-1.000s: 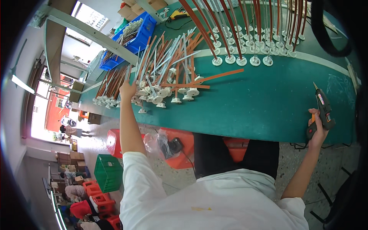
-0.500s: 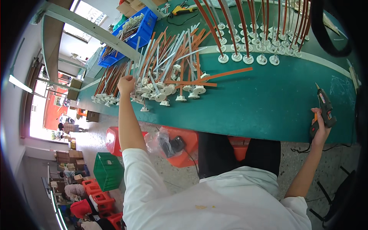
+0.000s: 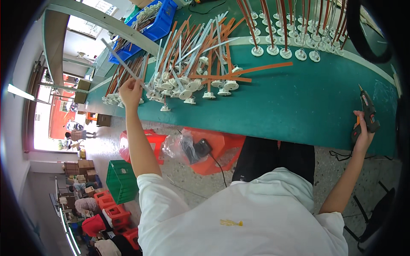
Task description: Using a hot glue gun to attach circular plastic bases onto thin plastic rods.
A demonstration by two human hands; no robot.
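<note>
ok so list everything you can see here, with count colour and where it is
grey strip: one, grey, lifted from the pile in the left hand
strip pile: many, grey and orange with white round bases, left half of the table
standing strips: a row, orange-brown on white bases, far edge of the table
table: one, green top
blue crate: one, blue, far left of the table
power screwdriver: one, black and orange, in the right hand
red stools: two or so, red-orange, under the table
green crate: one, on the floor at left
left hand: grips the grey strip
right hand: grips the power screwdriver
</note>
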